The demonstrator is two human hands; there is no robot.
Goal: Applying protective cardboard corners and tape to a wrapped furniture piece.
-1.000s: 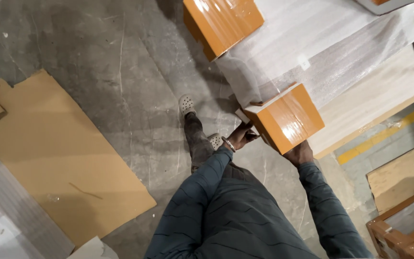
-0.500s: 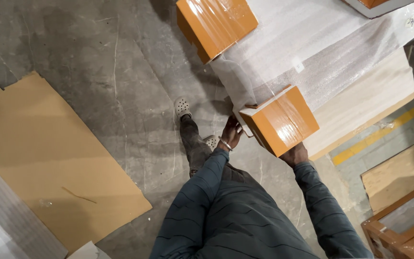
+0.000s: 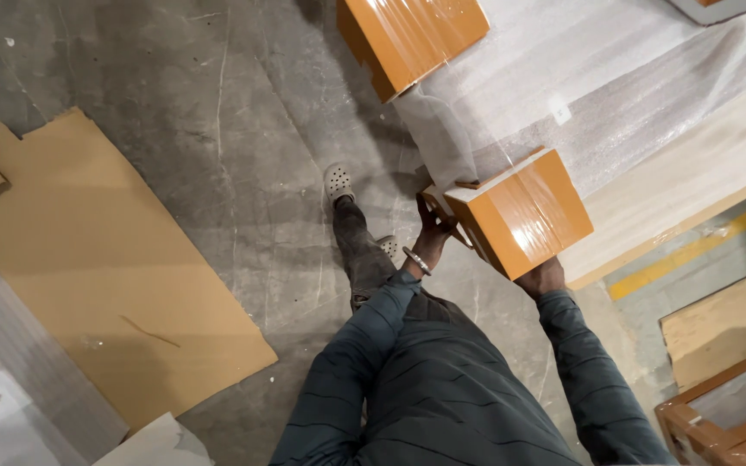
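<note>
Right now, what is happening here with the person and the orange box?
A person in a dark jacket stands on a grey concrete floor and holds an orange box wrapped in clear film. The left hand grips its near-left edge and the right hand supports it from below. The box is beside a long package covered in white foam wrap. A second orange box lies further along. Flat cardboard lies on the floor to the left.

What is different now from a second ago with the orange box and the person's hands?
Not much. The orange box has tipped a little and sits slightly higher against the wrapped stack. The left hand and the right hand hold it as before, one at each end. The second orange box and the cardboard sheet on the floor have not been touched.
</note>
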